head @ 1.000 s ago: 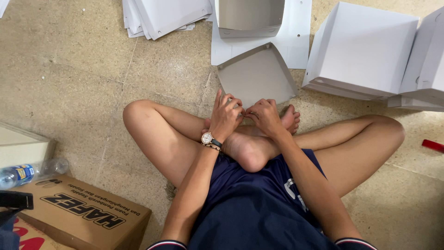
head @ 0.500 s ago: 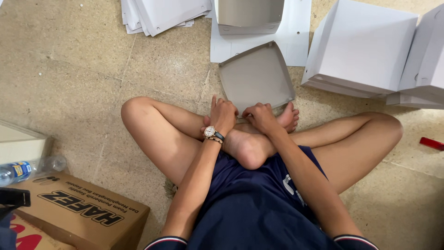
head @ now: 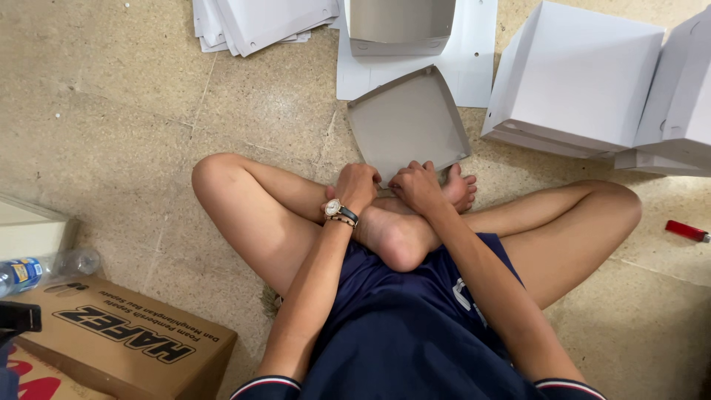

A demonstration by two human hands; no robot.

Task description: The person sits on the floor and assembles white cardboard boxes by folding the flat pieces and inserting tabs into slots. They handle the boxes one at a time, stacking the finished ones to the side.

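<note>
I sit cross-legged on a speckled tan floor. A shallow grey cardboard tray (head: pixel 404 118), part folded, lies on the floor just beyond my feet. My left hand (head: pixel 357 185), with a wristwatch on the wrist, grips the tray's near edge. My right hand (head: pixel 418 185) grips the same edge right beside it, fingers curled over the rim. Both hands rest above my crossed ankles and almost touch each other.
Flat white card sheets (head: pixel 259 22) are piled at the top left, another folded grey tray (head: pixel 400 26) on a white sheet at top centre. Stacked white boxes (head: pixel 585 81) stand at the right. A red lighter (head: pixel 687 231), a brown carton (head: pixel 118 341) and a plastic bottle (head: pixel 37 270) lie nearby.
The grey tray has settled flatter on the floor and my hands have dropped lower, closing together on its near edge.
</note>
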